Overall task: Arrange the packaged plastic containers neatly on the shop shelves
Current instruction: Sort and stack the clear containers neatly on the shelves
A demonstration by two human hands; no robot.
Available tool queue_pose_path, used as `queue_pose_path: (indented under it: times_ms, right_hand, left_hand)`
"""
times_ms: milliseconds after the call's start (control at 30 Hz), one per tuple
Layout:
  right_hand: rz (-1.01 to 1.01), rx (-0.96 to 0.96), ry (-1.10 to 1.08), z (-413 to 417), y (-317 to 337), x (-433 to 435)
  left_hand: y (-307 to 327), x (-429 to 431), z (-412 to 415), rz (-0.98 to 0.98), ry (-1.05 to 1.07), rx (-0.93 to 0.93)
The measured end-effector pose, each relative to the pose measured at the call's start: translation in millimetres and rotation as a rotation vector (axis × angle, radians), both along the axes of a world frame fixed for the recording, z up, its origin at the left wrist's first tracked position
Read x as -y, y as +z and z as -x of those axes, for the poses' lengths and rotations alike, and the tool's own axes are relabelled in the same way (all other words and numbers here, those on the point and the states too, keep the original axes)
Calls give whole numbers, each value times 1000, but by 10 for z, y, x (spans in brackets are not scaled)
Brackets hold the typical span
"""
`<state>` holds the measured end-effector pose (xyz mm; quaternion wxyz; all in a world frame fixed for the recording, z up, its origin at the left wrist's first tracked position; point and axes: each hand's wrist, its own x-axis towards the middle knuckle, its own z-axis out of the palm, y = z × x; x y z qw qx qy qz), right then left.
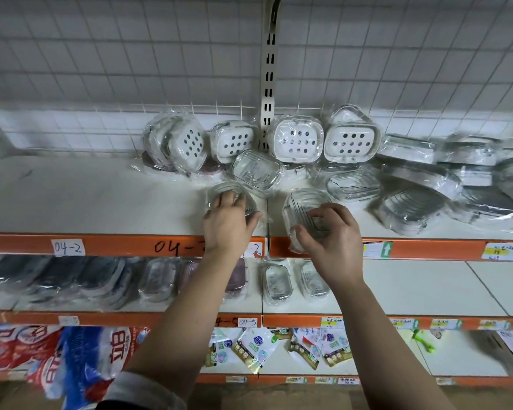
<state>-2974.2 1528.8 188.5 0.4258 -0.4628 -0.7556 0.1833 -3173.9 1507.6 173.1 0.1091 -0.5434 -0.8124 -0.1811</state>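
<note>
On the top shelf (86,202) my left hand (227,223) grips a clear bagged container (219,192) near the front edge. My right hand (328,235) holds a second clear bagged container (302,202), fingers curled over its near end. Another clear container (256,170) lies just behind, between the two. White perforated bagged containers (296,139) lean upright against the wire back grid. A loose heap of clear bagged containers (412,208) covers the right part of the shelf.
The shelf front is an orange rail (116,245) with handwritten labels. The shelf below holds a row of bagged containers (157,279) on the left and bare board (427,288) on the right. Lower down hang packets and printed bags (42,350).
</note>
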Motion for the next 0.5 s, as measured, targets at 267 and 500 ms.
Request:
queue_pose_path:
  times_ms: [267,500]
  right_hand:
    - [-1,30,-4,-8,-37,27]
    - [-24,89,-10,-39,-69,32]
  left_hand:
    - [42,133,63,-54,-50,84]
    - [114,103,-43,40,90,74]
